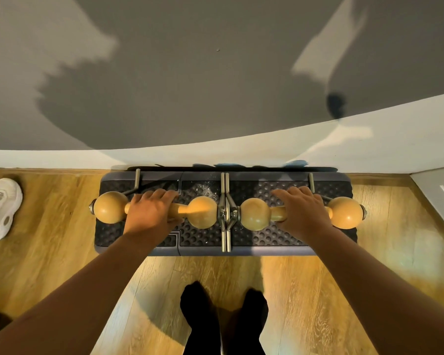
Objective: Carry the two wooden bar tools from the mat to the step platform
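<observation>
Wooden bar tools (203, 212) lie under both hands, seemingly gripped.

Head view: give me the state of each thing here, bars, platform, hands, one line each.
Left wooden bar: lying on the platform, held at its middle.
Right wooden bar: lying on the platform, end to end with the left one.
Step platform: flat on the wood floor against the wall.
Left hand: wrapped over its bar.
Right hand: wrapped over its bar.
White shoe: on the floor, far left.
</observation>
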